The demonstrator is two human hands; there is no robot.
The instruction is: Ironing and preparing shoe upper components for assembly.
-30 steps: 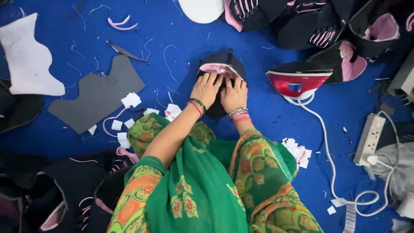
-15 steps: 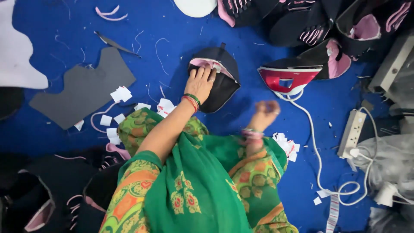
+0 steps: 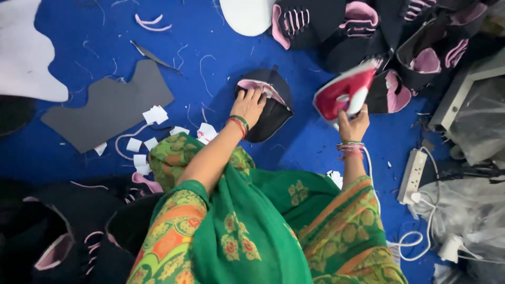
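Left hand (image 3: 251, 105) flat on black shoe upper (image 3: 265, 102), fingers spread wide, pressing on pink lining at the opening; pinning, not gripping. Upper on blue work surface (image 3: 79, 47), just ahead of knees, roughly centre of view.

Right hand (image 3: 353, 125) wrapped round handle of red iron (image 3: 344, 93), fingers closed tight on it. Iron lifted clear of surface, tilted, blurred, so exact angle hard to tell. White cord (image 3: 407, 239) trailing down to power strip (image 3: 412, 175) at right.

Progress, judged from layout only:
- Done, prob.: upper positioned and flattened under left hand; iron picked up.
- Not yet done: iron not on upper, well apart to its right; no pressing contact visible.
- Left to do, likely: pressing this piece, then more from the pile.

Pile of black-and-pink uppers (image 3: 379, 31) at top right, touching/overlapping each other; can't tell which are finished. More dark pieces (image 3: 58, 231) bottom left, also unclear whether done or waiting.

Elsewhere: grey cut panel (image 3: 108, 105) to left, white paper scraps (image 3: 155, 114) beside it, white sheet (image 3: 23, 52) at far left edge, loose threads scattered over surface.
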